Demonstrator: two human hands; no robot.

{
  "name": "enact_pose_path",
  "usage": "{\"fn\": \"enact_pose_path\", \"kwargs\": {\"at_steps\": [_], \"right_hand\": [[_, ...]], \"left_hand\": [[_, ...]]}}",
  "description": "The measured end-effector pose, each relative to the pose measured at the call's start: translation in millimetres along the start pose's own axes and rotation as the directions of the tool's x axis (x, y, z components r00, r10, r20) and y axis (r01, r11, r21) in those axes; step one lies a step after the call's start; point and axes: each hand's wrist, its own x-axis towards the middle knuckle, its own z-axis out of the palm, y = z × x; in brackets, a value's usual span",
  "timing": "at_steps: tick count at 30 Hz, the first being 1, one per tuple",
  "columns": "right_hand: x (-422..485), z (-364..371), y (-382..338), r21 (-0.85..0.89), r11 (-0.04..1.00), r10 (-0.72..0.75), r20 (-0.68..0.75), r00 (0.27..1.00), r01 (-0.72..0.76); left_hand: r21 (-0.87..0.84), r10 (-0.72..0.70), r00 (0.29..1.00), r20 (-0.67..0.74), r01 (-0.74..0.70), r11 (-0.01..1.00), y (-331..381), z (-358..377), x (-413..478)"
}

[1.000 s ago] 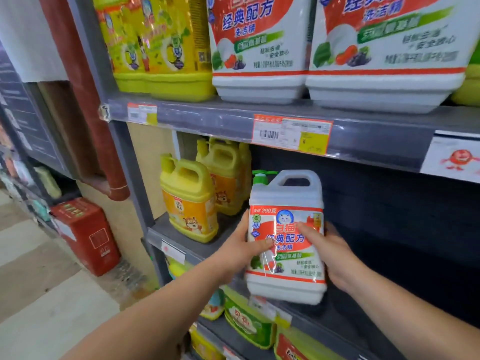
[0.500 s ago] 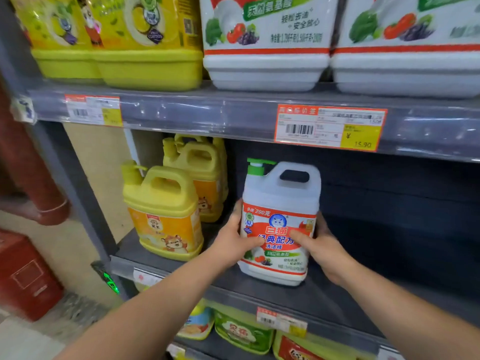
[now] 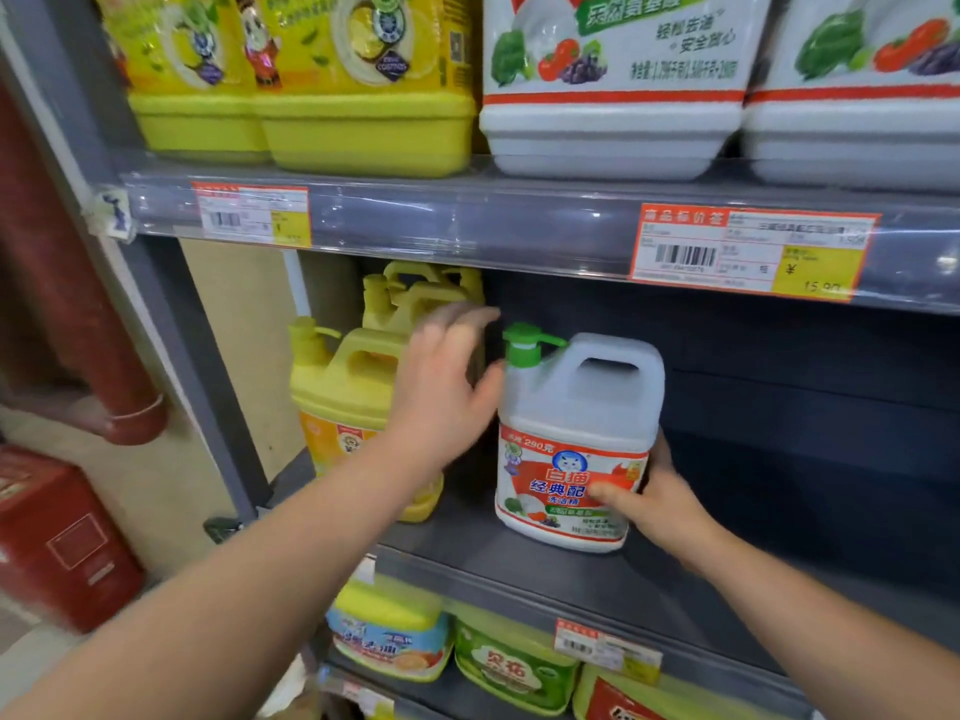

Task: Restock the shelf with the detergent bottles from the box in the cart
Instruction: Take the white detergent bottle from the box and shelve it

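The white plastic, green-pumped detergent jug point(image 3: 576, 407) stands between the hands: right hand point(image 3: 660, 506) grips its lower side, left hand point(image 3: 444, 387) hovers beside it, spread and empty.

You are standing in a shop. In front of you are gray metal shelves point(image 3: 519, 231), one above the other. Price tags point(image 3: 753, 252) with bar codes and a yellow price box are stuck on the front edges. Soap jugs of the same kind sit side by side: yellow jugs point(image 3: 363, 122) and white jugs point(image 3: 613, 122) up top, a green tub point(image 3: 514, 662) below.
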Motion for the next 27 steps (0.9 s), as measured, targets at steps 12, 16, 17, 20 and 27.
{"fn": "enact_pose_path", "kwargs": {"at_steps": [12,16,17,20,27], "right_hand": [[43.8,27.2,-16.6,-0.006,0.993,0.118,-0.107,0.987,-0.119],[54.6,34.4,-19.9,-0.033,0.986,0.159,-0.101,0.982,-0.163],[56.5,35.9,-20.7,-0.033,0.986,0.16,-0.101,0.982,-0.164],[60.4,40.5,-23.4,-0.013,0.986,0.161,-0.091,0.983,-0.163],[65.1,40.0,-26.6,-0.005,0.985,0.172,-0.027,0.985,-0.172]], "left_hand": [[0.582,-0.124,0.961,0.248,-0.045,0.812,-62.1,-15.1,8.5],[0.586,-0.111,0.966,0.234,-0.049,0.808,-63.2,-11.1,10.1],[0.577,-0.103,0.969,0.224,-0.047,0.815,-63.5,-10.0,9.3],[0.559,-0.086,0.978,0.189,-0.035,0.829,-63.3,-8.0,6.6],[0.581,-0.083,0.98,0.182,-0.04,0.813,-66.7,-7.0,6.4]]}}
